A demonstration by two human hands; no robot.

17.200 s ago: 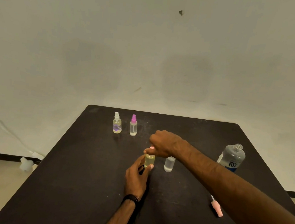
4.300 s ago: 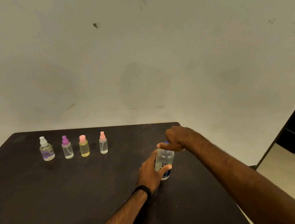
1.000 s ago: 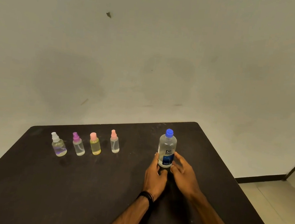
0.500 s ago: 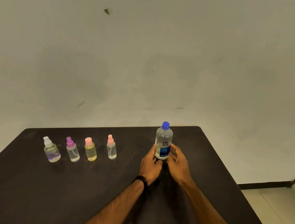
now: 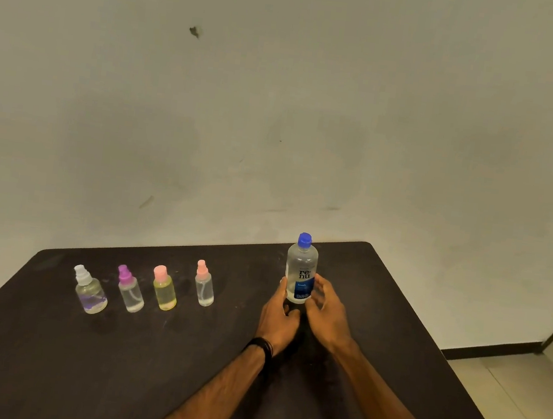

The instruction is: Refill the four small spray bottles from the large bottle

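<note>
Bottle pushed farther back on the table, both hands cupping its base.

The left hand (image 5: 278,314) and right hand (image 5: 327,310) press the lower sides of the big bottle (image 5: 300,270), which stands upright with its blue cap (image 5: 304,239) on, near the far edge of the table (image 5: 43,372). The four spray bottles (image 5: 141,292) stand in a row to the left, all capped with liquid inside; refilling looks finished, only letting go remains.

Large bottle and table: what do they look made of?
Large bottle: probably clear glossy plastic; the contents show through, and it has a blue cap and a printed label. Table: a dark matte top, perhaps laminate or painted board; pale scuffs and dust show, no grain. Material uncertain.
</note>
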